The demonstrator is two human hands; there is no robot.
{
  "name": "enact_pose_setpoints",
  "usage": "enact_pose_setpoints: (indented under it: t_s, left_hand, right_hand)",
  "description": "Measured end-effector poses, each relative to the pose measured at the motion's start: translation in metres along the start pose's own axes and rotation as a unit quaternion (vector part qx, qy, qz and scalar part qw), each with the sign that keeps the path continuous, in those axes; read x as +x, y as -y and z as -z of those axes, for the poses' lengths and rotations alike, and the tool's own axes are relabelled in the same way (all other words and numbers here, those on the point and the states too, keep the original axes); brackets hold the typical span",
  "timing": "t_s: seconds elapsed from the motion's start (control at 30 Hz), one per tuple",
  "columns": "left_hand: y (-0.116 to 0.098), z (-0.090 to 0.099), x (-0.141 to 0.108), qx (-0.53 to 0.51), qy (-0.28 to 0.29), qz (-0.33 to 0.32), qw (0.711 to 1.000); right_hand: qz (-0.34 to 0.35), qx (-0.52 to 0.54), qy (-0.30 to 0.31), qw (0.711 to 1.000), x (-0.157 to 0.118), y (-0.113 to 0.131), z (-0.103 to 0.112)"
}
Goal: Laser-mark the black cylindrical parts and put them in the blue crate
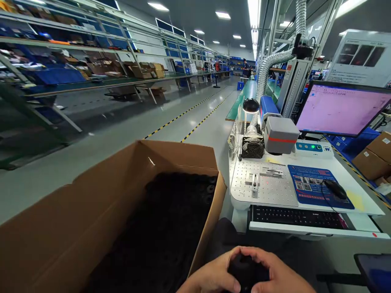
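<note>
At the bottom of the head view, my left hand (215, 272) and my right hand (271, 270) curl around a black rounded part (244, 268) from both sides. Fingers and thumbs of both are closed on it; its underside is hidden, and its exact kind is not clear. To the left stands a large open cardboard box (100, 195), its near wall close to my left hand. Dark parts (161, 215) fill the box, too dark to tell apart except for a few round ones near the right wall.
Right of the box, a white workstation has a perforated metal plate (269, 185) with small fixtures, a grey machine head (281, 134), a monitor (342, 108), a mouse (334, 189) and a keyboard (296, 215) on a tray. Long shelving benches (106, 83) line the left side.
</note>
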State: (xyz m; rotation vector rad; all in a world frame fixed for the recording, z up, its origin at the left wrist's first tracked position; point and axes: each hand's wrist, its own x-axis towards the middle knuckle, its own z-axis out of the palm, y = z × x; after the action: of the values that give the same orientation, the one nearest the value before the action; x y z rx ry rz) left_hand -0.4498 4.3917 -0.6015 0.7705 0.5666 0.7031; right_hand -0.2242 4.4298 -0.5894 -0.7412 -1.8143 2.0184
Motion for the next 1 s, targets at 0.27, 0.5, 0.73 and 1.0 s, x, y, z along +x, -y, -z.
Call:
enact_pose_setpoints:
  t_s: [0.27, 0.5, 0.73, 1.0]
  left_hand:
    - [0.031, 0.022, 0.034, -0.088, -0.006, 0.065, 0.994]
    - [0.071, 0.083, 0.029, 0.312, -0.342, 0.100, 0.881]
    - [0.104, 0.108, 0.006, 0.534, -0.424, 0.228, 0.695]
    - [0.095, 0.112, 0.001, 0.534, -0.373, 0.225, 0.725]
  right_hand:
    - [-0.051, -0.018, -0.064, 0.997, 0.005, -0.019, 0.007]
    - [0.047, -0.286, -0.400, 0.870, 0.062, -0.013, 0.106]
    - [0.036, -0.360, -0.480, 0.799, 0.138, -0.014, 0.194]
    - [0.022, -0.340, -0.473, 0.812, 0.161, -0.030, 0.217]
